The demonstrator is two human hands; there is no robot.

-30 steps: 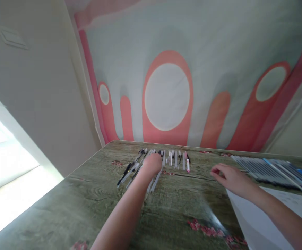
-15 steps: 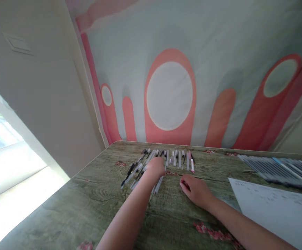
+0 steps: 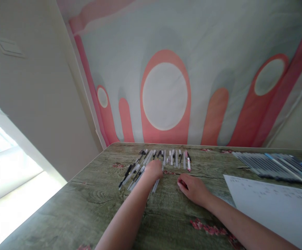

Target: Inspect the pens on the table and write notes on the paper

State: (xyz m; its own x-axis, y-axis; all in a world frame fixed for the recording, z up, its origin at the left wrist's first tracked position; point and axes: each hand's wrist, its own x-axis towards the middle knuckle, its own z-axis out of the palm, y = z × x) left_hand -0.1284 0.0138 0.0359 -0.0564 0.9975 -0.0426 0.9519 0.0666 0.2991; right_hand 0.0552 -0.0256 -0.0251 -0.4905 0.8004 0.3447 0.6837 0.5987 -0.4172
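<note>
Black and clear pens (image 3: 131,174) close around the left hand (image 3: 154,169), its grip hidden, unclear.

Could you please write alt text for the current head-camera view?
A person's left hand is among loose pens on a wood-patterned table; the curled right hand is nearby. To the right lie a white sheet with faint marks and a row of grey rods; a pink-patterned wall stands behind.

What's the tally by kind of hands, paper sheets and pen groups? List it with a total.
Hands: 2 (left hand, right hand)
Paper sheets: 1
Pen groups: 2 (middle pens by the left hand; right-side pens beyond the paper)
Total: 5
</note>
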